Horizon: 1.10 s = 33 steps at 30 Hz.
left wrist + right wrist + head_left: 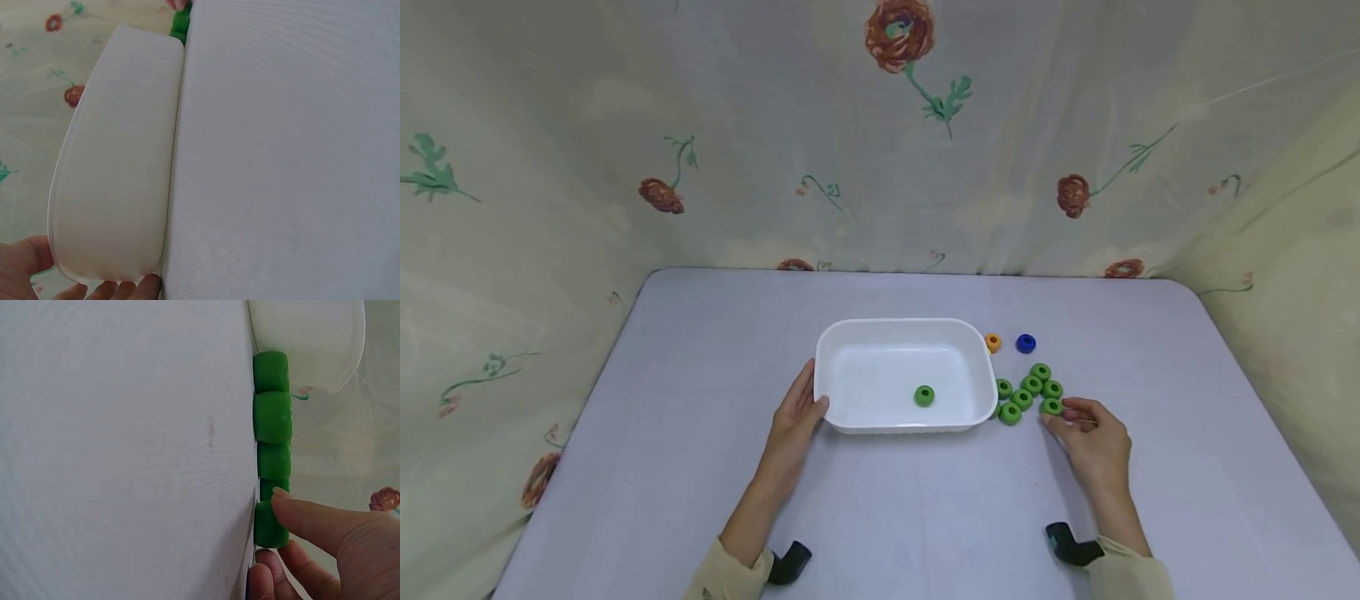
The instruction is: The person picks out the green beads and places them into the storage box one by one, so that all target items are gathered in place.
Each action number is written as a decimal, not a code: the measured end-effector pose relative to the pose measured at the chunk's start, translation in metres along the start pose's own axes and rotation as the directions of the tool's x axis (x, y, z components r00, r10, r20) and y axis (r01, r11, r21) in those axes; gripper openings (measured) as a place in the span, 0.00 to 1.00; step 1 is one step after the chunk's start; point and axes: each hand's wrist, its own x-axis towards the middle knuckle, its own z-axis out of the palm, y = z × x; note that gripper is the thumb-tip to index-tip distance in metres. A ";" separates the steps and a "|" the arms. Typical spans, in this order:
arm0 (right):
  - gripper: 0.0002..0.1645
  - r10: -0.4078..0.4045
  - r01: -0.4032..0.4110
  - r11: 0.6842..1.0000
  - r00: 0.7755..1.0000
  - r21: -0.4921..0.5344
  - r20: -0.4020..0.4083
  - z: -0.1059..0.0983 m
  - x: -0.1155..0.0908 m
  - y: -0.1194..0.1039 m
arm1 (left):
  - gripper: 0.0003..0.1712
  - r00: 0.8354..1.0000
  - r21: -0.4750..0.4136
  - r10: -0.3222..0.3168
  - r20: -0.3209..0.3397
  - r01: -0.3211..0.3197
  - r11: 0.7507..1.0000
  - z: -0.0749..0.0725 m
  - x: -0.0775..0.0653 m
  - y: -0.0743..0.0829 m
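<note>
At its left end, a white plastic tray (880, 379) is gripped by my left hand (793, 429). The thumb lies at its rim and the fingers against the outer wall. One green bead (925, 396) with a hole lies inside the tray. To the tray's right, several green beads (1022, 399) sit clustered on the table. My right hand (1096, 442) pinches the nearest right bead (269, 526) of that cluster between thumb and fingers; the bead still stands on the tabletop. The tray wall (119, 156) partly hides some beads.
An orange bead (993, 342) is beside the tray's right rim, and a blue bead (1026, 343) lies to its right. The white-covered table (910, 517) meets a flowered cloth (760, 108) at the back. Black wrist-worn devices (789, 563) show at both sleeves.
</note>
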 end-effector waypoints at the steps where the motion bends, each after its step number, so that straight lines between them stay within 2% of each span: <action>1: 0.24 -0.001 0.001 1.000 1.000 -0.001 0.001 0.001 0.000 0.000 | 0.37 1.000 -0.001 0.000 -0.001 0.000 1.000 0.000 0.000 0.000; 13: 0.24 -0.016 0.016 1.000 1.000 -0.016 -0.007 0.002 0.001 -0.001 | 0.38 1.000 -0.005 0.008 -0.001 -0.008 1.000 0.000 0.000 -0.001; 33: 0.24 0.017 -0.017 1.000 1.000 -0.026 0.005 0.003 0.001 -0.002 | 0.37 1.000 -0.005 0.013 -0.003 -0.013 1.000 0.001 0.000 0.001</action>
